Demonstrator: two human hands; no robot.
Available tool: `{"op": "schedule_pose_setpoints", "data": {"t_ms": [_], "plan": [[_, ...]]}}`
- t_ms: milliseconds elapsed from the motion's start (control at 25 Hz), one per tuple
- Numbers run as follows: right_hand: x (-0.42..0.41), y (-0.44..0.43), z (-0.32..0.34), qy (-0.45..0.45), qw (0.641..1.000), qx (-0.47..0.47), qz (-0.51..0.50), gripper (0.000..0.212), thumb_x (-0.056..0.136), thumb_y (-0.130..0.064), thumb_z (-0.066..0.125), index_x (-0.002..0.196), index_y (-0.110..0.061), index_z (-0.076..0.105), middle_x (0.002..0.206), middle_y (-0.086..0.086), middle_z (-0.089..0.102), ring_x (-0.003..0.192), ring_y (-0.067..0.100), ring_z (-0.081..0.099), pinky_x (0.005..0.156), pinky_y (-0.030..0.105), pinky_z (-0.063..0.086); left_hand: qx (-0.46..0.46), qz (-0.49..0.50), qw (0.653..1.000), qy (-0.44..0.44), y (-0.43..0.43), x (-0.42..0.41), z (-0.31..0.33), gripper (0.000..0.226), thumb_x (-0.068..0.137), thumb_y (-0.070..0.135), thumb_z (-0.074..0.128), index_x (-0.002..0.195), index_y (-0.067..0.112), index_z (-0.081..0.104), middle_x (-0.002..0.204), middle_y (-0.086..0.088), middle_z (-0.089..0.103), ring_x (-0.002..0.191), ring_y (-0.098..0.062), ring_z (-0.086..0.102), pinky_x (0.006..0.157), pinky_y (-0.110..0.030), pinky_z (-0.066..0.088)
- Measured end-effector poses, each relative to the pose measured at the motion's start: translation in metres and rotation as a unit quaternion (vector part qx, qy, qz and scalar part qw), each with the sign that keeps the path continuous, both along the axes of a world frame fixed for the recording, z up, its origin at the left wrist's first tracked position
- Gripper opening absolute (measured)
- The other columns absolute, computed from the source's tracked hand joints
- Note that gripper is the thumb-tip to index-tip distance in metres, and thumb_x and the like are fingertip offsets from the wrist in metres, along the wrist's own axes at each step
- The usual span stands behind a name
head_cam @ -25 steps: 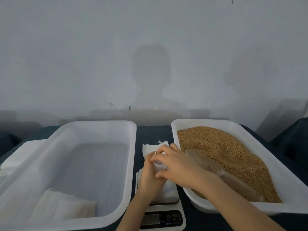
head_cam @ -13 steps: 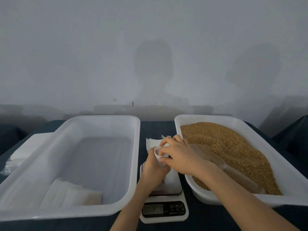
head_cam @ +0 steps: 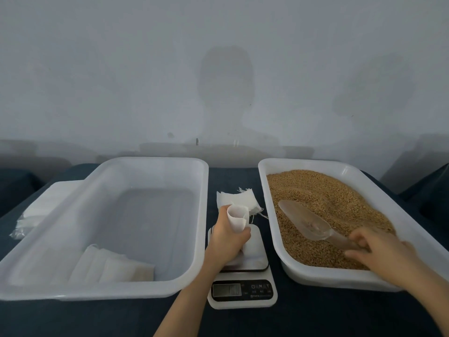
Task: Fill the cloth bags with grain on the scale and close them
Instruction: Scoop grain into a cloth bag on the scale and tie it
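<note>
My left hand (head_cam: 227,242) grips a small white cloth bag (head_cam: 237,218) upright over the platform of the white digital scale (head_cam: 243,291), with the bag's mouth held open. To the right, brown grain (head_cam: 328,198) fills a white tray (head_cam: 315,276). A clear plastic scoop (head_cam: 303,220) lies on the grain. At the end of the scoop's handle is my right hand (head_cam: 381,251), thumb and fingers curled round it. Motion blurs this hand.
A few flat spare bags (head_cam: 239,199) lie on the dark cloth behind the scale. The large white tub (head_cam: 201,215) on the left holds a few white bags (head_cam: 114,266) at its near end. A stack of white bags (head_cam: 41,205) sits left of the tub.
My right hand has left the bag and moved right to the scoop handle in the grain tray. My left hand alone keeps the bag open over the scale.
</note>
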State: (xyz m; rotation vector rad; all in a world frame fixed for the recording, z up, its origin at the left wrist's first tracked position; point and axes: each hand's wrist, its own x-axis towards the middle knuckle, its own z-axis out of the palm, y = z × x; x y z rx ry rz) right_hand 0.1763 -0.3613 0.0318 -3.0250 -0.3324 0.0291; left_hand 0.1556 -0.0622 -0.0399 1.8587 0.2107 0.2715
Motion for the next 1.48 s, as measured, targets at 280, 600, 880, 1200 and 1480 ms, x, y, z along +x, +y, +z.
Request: {"op": "schedule_pose_setpoints", "data": {"t_ms": [280,600,880,1200,1480], "plan": [[0.009,0.005,0.007,0.001,1.000,-0.009,0.008,0.011,0.085,-0.043,0.062,0.091,-0.034,0.057,0.082,-0.013,0.057,0.075,0.000,0.052,0.079,0.024,0.043,0.011,0.002,1.000,-0.006,-0.003,0.002,-0.002,0.060,0.079,0.026,0.070,0.127,0.032,0.035,0.106,0.010,0.052,0.096,-0.015,0.058,0.073,-0.020,0.051],[0.045,-0.090,0.020,-0.129,0.990,-0.032,-0.036,0.028,0.071,-0.080,0.037,0.095,-0.067,0.038,0.055,-0.023,0.055,0.040,-0.004,0.054,0.029,0.013,0.037,0.029,0.011,0.999,0.011,-0.007,0.002,0.002,0.060,0.080,0.030,0.069,0.121,0.043,0.028,0.101,0.021,0.049,0.088,-0.004,0.055,0.049,-0.005,0.040],[0.074,-0.127,-0.003,-0.103,0.987,-0.111,-0.049,0.070,0.051,-0.101,0.010,0.096,-0.065,0.051,0.057,-0.025,0.052,0.044,-0.003,0.050,0.039,0.019,0.044,0.013,0.005,1.000,-0.005,-0.003,0.002,-0.003,0.058,0.081,0.024,0.069,0.128,0.032,0.036,0.103,0.015,0.053,0.093,-0.008,0.058,0.066,-0.012,0.045],[0.017,-0.006,0.020,-0.102,0.992,-0.075,0.003,0.040,0.075,-0.072,0.028,0.099,-0.055,0.055,0.069,-0.020,0.059,0.054,-0.004,0.052,0.044,0.012,0.038,0.021,-0.011,1.000,0.004,-0.004,0.001,-0.001,0.049,0.083,0.016,0.061,0.125,0.025,0.040,0.099,0.005,0.057,0.087,-0.015,0.060,0.063,-0.015,0.046],[0.006,-0.028,0.011,-0.063,0.981,0.175,-0.062,0.042,0.071,-0.069,0.043,0.106,-0.052,0.057,0.057,-0.009,0.062,0.054,0.007,0.058,0.046,0.021,0.041,0.008,-0.022,1.000,-0.011,-0.003,0.000,0.001,0.050,0.081,0.014,0.063,0.123,0.027,0.040,0.103,0.002,0.056,0.089,-0.017,0.061,0.067,-0.021,0.052]]}}
